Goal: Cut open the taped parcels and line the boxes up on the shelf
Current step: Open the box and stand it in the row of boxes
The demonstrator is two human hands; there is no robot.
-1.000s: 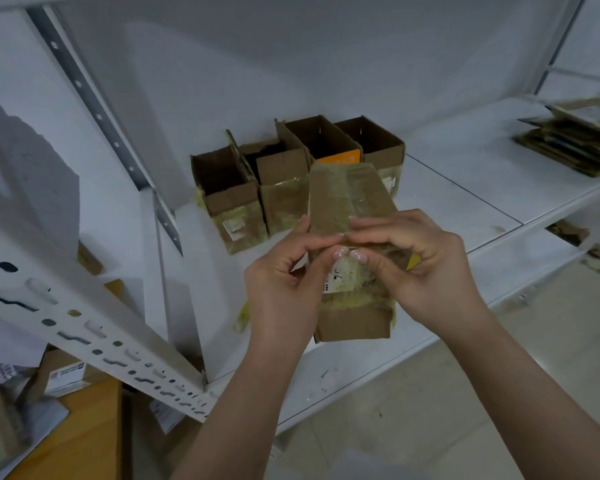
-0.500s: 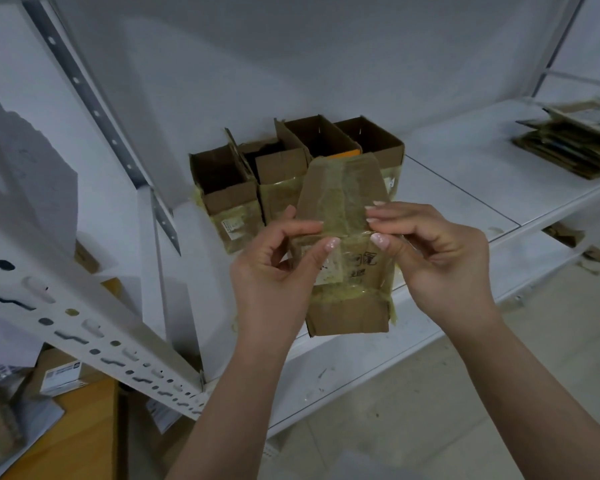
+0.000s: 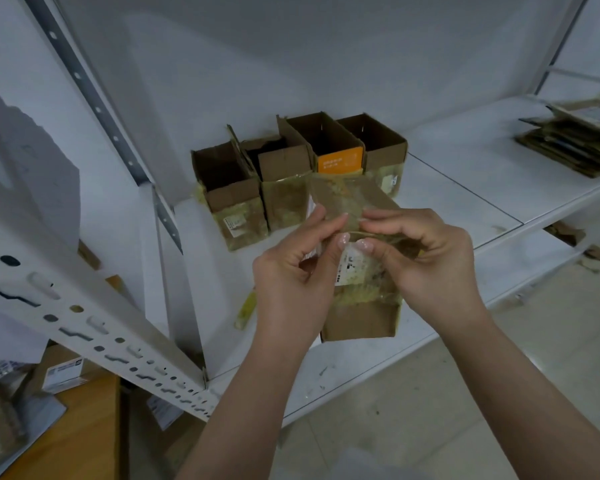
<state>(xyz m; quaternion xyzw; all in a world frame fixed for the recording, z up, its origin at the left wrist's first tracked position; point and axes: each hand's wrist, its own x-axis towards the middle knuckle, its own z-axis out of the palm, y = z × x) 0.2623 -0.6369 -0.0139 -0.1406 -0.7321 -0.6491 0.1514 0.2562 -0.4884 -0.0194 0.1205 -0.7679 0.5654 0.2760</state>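
I hold a brown cardboard parcel (image 3: 361,320) wrapped in yellowish clear tape in front of the white shelf (image 3: 465,188). My left hand (image 3: 291,278) grips its left side. My right hand (image 3: 426,268) grips its right side, and both thumbs pinch the tape at the top seam by the white label. The parcel's top flap (image 3: 347,199) tilts away from me. Behind it, several opened boxes (image 3: 229,195) stand side by side on the shelf; one of them, the orange-fronted box (image 3: 340,162), shows its coloured panel.
A stack of flattened cardboard (image 3: 575,140) lies at the far right of the shelf. A perforated white upright (image 3: 94,327) slants across the lower left. More parcels (image 3: 63,372) and a wooden surface (image 3: 73,434) sit below left. A yellow tape scrap (image 3: 246,310) lies on the shelf.
Both hands have shifted on the parcel, and the thumbs have come together again at the top seam. The parcel has tilted slightly, and its far flap is lower than half a second ago.
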